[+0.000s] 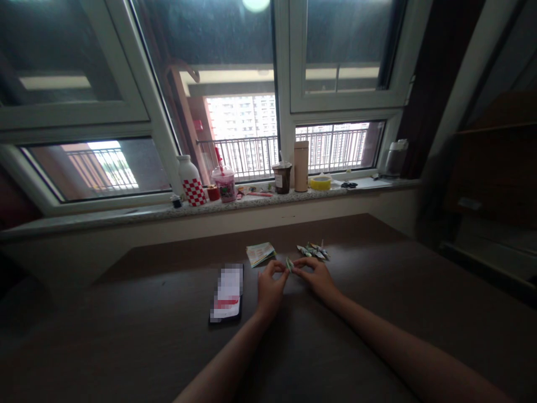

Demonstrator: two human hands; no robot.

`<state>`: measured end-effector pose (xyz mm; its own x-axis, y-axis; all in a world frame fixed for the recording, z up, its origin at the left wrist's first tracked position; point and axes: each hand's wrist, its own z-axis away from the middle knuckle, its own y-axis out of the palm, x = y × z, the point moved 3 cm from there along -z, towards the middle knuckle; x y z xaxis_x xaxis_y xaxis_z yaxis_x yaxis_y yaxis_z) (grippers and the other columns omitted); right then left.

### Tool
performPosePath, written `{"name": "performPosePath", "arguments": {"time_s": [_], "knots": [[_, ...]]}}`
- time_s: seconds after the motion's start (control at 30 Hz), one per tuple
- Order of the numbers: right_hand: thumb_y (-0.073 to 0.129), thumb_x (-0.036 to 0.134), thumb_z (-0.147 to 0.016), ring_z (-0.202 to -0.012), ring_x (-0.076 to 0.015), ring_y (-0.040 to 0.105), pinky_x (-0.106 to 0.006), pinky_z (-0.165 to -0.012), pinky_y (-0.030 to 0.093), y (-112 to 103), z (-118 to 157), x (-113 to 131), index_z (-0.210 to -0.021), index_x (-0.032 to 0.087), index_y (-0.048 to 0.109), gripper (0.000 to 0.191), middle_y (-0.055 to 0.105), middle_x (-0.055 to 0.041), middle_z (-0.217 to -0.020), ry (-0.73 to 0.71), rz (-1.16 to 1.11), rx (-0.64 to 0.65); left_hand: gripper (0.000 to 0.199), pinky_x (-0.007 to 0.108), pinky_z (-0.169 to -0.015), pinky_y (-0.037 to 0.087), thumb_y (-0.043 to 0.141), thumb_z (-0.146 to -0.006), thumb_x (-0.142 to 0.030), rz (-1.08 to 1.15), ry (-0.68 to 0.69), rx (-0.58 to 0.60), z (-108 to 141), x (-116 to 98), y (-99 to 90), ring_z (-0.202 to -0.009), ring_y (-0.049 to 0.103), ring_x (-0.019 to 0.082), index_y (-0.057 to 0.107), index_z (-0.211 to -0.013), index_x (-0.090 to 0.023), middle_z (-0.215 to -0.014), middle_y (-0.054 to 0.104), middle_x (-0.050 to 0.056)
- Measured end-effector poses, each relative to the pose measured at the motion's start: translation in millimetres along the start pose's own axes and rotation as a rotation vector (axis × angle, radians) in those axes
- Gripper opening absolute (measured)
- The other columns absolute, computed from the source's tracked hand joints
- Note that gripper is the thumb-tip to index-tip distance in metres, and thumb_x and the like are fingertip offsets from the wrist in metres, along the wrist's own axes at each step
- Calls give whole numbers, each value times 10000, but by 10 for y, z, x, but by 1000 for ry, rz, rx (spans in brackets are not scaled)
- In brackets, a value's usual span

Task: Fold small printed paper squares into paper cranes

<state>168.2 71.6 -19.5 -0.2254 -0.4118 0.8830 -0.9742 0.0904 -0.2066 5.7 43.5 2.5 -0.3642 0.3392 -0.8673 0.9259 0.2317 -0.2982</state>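
Note:
Between my two hands is a small folded piece of printed paper (289, 264), greenish and pale. My left hand (271, 282) pinches its left side between thumb and fingers. From the right, my right hand (315, 275) pinches the other side. Just beyond my left hand lies a small stack of printed paper sheets (260, 253). Past my right hand is a little heap of folded paper pieces (314, 250), with pointed ends. A phone (227, 294) rests face up to the left of my left hand, its lit screen blurred out.
The dark table (168, 347) reaches toward a stone windowsill (251, 201). On the sill stand a checkered white bottle (192, 182), a pink drink cup (225, 184), a dark drink cup (282, 178), a tan flask (301, 167) and a yellow tape roll (320, 183). Cardboard boxes (495, 168) are at the right.

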Motion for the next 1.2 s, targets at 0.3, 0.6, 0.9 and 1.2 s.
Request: {"name": "performPosePath", "arguments": {"time_s": [0.3, 0.6, 0.9, 1.2], "knots": [[729, 461, -707, -941, -244, 662, -396, -925, 470, -6, -1, 29, -832, 217, 756, 276, 750, -57, -907, -2, -29, 24, 168, 415, -929, 480, 698, -728, -313, 24, -25, 61, 23, -66, -13, -940, 687, 243, 753, -839, -199, -923, 771, 69], [737, 536, -672, -930, -264, 659, -411, -911, 468, -21, -8, 43, -715, 226, 761, 314, 754, -63, -816, 15, -1, -18, 197, 421, -953, 464, 746, -695, -311, -26, -18, 77, 43, -85, -6, -941, 689, 241, 741, -857, -199, -905, 767, 61], [730, 494, -696, -843, -237, 674, -381, -839, 510, 15, 3, 26, -823, 195, 739, 326, 742, -68, -837, 29, -56, -4, 142, 357, -856, 495, 684, -740, -306, -21, -19, 58, 6, -39, -3, -856, 696, 216, 696, -830, -197, -835, 752, 44], [685, 436, -759, -912, -243, 639, -393, -883, 470, 1, 17, 81, -863, 205, 764, 265, 739, -72, -875, -37, 66, 47, 216, 365, -890, 476, 673, -754, -311, -70, -15, 43, 19, -44, 2, -916, 687, 226, 692, -948, -218, -823, 751, 26]]}}
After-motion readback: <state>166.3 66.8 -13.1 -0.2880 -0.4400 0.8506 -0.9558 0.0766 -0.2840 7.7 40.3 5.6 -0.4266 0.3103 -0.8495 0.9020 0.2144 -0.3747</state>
